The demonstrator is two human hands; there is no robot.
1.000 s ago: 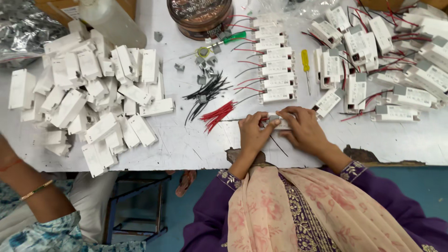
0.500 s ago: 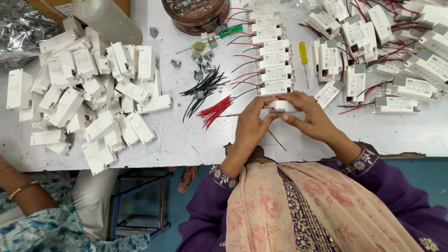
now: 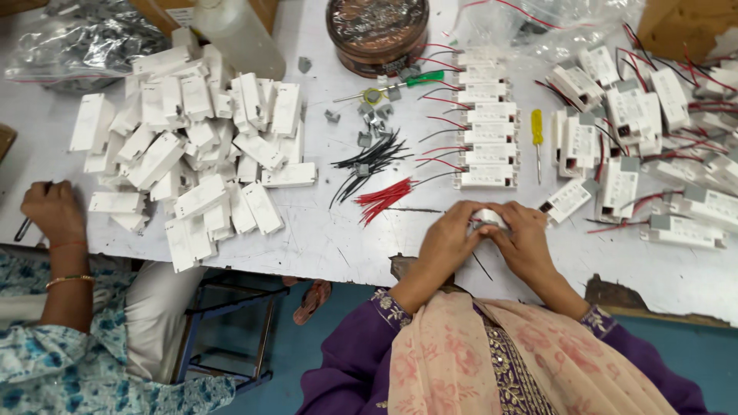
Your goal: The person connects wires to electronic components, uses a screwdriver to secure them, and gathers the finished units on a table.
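Both hands (image 3: 487,234) clamped together | small white plastic casing (image 3: 487,218), mostly hidden

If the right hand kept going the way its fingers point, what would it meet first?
The right hand, holding a small white box with the left hand, points up the table. It would probably first meet the nearest wired white box in the column, though depth is unclear.

Left hand (image 3: 448,240) and right hand (image 3: 525,240) meet, fingers curled together
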